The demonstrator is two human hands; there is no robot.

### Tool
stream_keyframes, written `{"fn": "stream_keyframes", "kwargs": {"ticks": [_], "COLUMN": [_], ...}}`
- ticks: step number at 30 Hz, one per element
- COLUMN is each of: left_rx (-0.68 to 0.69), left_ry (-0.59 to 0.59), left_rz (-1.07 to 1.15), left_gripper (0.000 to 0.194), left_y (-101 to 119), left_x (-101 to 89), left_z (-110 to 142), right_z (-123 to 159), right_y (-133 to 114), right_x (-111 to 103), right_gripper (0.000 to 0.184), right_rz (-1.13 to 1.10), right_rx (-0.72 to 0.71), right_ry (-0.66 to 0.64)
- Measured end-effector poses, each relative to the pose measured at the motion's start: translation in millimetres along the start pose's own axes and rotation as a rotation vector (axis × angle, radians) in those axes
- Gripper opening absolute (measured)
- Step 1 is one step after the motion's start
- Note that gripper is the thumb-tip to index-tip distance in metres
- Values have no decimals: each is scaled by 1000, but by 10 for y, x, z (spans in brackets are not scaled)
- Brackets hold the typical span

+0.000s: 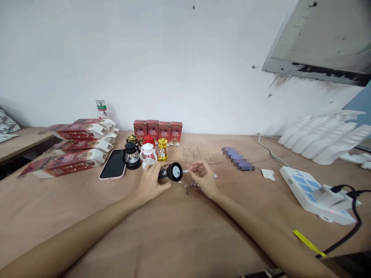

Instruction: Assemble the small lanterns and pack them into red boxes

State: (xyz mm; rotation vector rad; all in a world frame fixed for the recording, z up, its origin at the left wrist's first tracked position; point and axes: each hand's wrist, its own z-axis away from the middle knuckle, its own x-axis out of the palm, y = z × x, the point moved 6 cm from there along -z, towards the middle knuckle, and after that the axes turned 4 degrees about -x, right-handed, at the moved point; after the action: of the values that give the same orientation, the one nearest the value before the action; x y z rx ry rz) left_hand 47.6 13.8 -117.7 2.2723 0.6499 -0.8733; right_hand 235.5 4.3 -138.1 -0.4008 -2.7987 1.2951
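My left hand (150, 182) grips a small black lantern (175, 172), tipped on its side with its round base turned toward me. A pale disc with dark marks sits in that base. Just right of it, my right hand (205, 179) has thumb and fingertips pinched at a small white piece (186, 171), too small to name. Under the right hand lie several small shiny round pieces (188, 189). Behind my left hand stand a white lantern (148, 154), another black lantern (132, 156), a gold lantern (162, 150) and a red lantern (149, 139).
Four-sided red boxes (176, 133) stand by the wall. Flattened red cartons (78, 154) are stacked left, beside a phone (113, 165). Thin wire handles (193, 155) lie behind my hands. Rightward are a blurred purple object (238, 158), a power strip (315, 195) and white trays (324, 135).
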Motion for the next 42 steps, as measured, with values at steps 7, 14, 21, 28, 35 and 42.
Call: {"fn": "stream_keyframes", "kwargs": {"ticks": [7, 14, 21, 28, 35, 42], "left_rx": [4, 18, 30, 49, 57, 81], "left_ry": [-57, -53, -54, -37, -42, -75], "left_rz": [-23, -56, -71, -71, -82, -84], "left_gripper": [42, 41, 41, 41, 41, 37], "left_y": [22, 15, 45, 41, 46, 58], "left_x": [28, 37, 24, 22, 25, 43], "left_z": [-18, -8, -4, -1, 4, 3], "right_z": [131, 265, 232, 225, 248, 284], "right_y": [-145, -443, -575, -595, -615, -599], "right_x": [61, 152, 194, 184, 216, 227], "right_gripper": [14, 10, 12, 14, 20, 20], "right_rz": [-21, 233, 311, 316, 331, 356], "right_rx": [-58, -388, -480, -524, -642, -694], "right_ry": [11, -133, -163, -165, -193, -213]}}
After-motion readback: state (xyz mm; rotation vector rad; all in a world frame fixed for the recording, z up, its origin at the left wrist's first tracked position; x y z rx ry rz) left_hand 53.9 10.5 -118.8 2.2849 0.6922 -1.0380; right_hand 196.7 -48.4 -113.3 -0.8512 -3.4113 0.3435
